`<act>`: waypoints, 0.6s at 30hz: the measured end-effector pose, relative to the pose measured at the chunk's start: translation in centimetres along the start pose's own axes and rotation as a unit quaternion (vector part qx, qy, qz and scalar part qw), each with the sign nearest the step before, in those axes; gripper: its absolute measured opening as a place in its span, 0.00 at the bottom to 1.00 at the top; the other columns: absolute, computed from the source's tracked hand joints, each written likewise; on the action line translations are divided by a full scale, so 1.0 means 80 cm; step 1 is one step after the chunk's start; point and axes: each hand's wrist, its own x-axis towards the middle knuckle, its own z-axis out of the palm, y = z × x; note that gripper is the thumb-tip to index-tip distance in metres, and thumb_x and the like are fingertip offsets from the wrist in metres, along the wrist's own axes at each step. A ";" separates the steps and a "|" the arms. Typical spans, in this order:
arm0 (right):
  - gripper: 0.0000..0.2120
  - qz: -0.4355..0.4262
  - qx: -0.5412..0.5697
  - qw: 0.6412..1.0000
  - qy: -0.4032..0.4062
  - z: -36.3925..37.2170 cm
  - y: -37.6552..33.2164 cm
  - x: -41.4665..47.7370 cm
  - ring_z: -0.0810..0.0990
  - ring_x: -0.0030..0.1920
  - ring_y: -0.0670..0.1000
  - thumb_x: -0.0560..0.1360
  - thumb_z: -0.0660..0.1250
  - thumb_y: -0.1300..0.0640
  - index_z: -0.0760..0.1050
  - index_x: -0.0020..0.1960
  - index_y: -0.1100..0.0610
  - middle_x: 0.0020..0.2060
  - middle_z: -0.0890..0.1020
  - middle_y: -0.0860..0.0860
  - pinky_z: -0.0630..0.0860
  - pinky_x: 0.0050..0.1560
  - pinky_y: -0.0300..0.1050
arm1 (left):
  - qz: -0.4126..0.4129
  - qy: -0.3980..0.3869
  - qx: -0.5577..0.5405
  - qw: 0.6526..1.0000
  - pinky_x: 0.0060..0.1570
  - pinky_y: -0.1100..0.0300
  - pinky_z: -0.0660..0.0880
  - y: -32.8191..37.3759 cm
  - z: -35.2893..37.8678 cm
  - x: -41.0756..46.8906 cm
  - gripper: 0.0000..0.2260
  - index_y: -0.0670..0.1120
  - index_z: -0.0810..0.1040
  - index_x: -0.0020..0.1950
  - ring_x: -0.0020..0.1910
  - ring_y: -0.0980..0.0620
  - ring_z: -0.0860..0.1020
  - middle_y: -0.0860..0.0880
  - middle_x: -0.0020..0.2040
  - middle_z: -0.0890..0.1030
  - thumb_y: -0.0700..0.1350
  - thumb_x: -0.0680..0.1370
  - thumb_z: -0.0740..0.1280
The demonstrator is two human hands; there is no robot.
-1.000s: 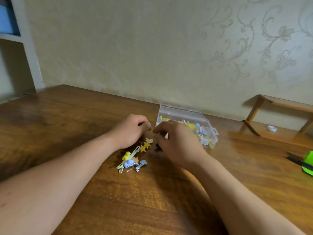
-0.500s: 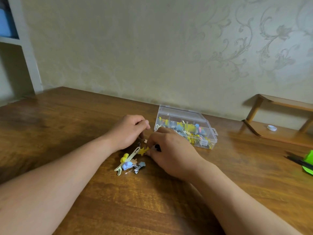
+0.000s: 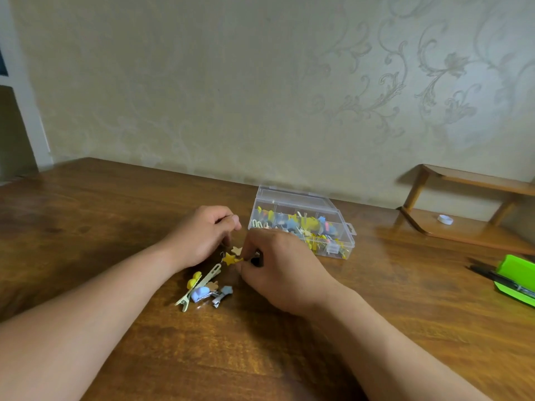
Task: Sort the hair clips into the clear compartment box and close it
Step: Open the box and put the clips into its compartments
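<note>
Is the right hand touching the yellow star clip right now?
Touching: the head view shows the right hand pinching the yellow star clip by its right point, fingertips closed on it.

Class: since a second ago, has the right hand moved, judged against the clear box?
Yes. The right hand has drawn back from the clear box toward the person and now pinches the yellow star clip.

Bare left hand [image 3: 202, 237], right hand [image 3: 282, 270]

wooden table [image 3: 405, 328], small wooden shelf [image 3: 469, 180], green case [image 3: 515, 273]
</note>
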 end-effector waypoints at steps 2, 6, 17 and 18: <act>0.05 0.026 0.043 0.999 0.002 -0.003 0.001 0.000 0.80 0.46 0.44 0.81 0.70 0.53 0.79 0.56 0.49 0.48 0.83 0.44 0.78 0.46 0.41 | 0.007 0.001 0.001 1.000 0.44 0.55 0.73 -0.001 0.000 0.000 0.13 0.53 0.85 0.47 0.41 0.56 0.81 0.49 0.41 0.85 0.51 0.87 0.63; 0.13 0.093 0.084 0.992 0.036 -0.021 0.018 0.007 0.81 0.47 0.42 0.82 0.68 0.55 0.80 0.66 0.46 0.51 0.85 0.42 0.79 0.49 0.40 | 0.001 -0.001 0.014 1.000 0.42 0.54 0.73 0.003 0.000 0.000 0.13 0.54 0.84 0.48 0.40 0.56 0.81 0.50 0.40 0.85 0.52 0.87 0.62; 0.05 0.302 -0.004 0.952 0.045 -0.102 0.125 0.028 0.79 0.34 0.48 0.80 0.73 0.53 0.85 0.49 0.54 0.37 0.85 0.48 0.73 0.33 0.43 | 0.000 -0.008 0.030 1.000 0.50 0.52 0.79 0.002 0.001 0.002 0.12 0.55 0.84 0.51 0.41 0.55 0.82 0.52 0.40 0.85 0.51 0.87 0.62; 0.04 0.307 -0.017 0.951 0.022 -0.101 0.129 0.030 0.80 0.34 0.49 0.79 0.73 0.54 0.85 0.47 0.54 0.38 0.86 0.50 0.77 0.33 0.46 | 0.000 -0.009 0.034 0.999 0.47 0.54 0.78 0.002 0.001 0.001 0.12 0.55 0.84 0.51 0.40 0.55 0.81 0.52 0.40 0.85 0.52 0.87 0.62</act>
